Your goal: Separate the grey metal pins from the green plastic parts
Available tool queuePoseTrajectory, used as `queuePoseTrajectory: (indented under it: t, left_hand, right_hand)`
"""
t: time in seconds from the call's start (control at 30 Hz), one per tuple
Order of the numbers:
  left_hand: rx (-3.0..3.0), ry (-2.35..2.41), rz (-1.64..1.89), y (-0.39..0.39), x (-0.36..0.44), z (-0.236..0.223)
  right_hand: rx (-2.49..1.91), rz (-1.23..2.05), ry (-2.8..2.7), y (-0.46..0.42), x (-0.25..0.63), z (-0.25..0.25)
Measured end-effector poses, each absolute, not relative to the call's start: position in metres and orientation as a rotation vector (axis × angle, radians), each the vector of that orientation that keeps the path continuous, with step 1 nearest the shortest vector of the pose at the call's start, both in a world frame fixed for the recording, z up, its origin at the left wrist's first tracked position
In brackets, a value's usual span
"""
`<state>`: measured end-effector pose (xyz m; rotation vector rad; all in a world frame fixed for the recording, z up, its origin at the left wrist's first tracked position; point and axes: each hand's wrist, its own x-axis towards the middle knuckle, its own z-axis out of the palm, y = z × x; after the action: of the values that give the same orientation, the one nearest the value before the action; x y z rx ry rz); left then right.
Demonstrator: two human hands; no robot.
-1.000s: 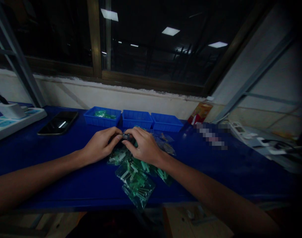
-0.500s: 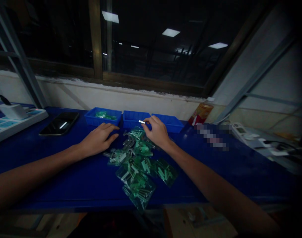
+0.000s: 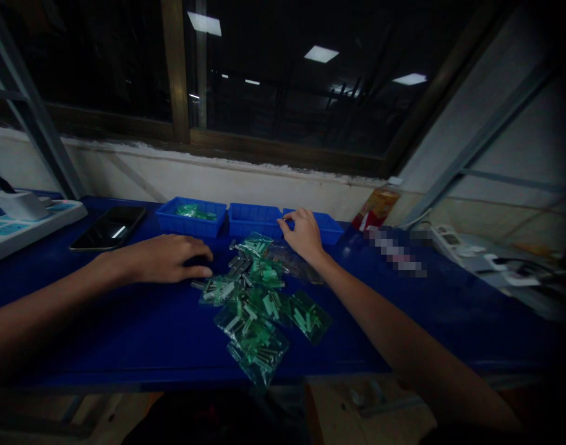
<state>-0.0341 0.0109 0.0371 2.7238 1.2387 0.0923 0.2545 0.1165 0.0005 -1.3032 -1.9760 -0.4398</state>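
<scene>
My right hand (image 3: pixel 304 233) is over the front of the blue bins, thumb and forefinger pinched. Between those fingertips shows a tiny glint of a small metal strip, mostly hidden. My left hand (image 3: pixel 174 258) lies on the blue table, open, thumb apart from the curved fingers and nothing in them. Right of it spreads a pile of clear green bags (image 3: pixel 250 334) with short strips inside. Loose grey metal pieces (image 3: pixel 240 266) sit at the pile's upper left. A clear bag (image 3: pixel 294 262) lies partly under my right wrist.
Along the wall stand a left blue bin (image 3: pixel 190 225) with green bags, a middle blue bin (image 3: pixel 252 221) and a right blue bin (image 3: pixel 328 230). A phone (image 3: pixel 109 228) and power strip (image 3: pixel 36 219) are at left. A bottle (image 3: pixel 375 207) stands at right.
My right hand has moved slightly right and up, and the strip at its fingertips shows much less. My left hand has drawn back left from the pile.
</scene>
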Motion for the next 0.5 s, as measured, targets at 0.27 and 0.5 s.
queuePoseTrajectory:
  t: [0.27,0.5]
  left_hand:
    - [2.634,1.023,0.055,0.004,-0.036,0.043]
    - [2.642,1.045,0.023,-0.004,-0.041,0.046]
  right_hand:
    - [-1.299,-0.439,-1.989,0.112,0.25,0.0]
    - [-1.118,-0.458,-2.085,0.08,0.227,0.004]
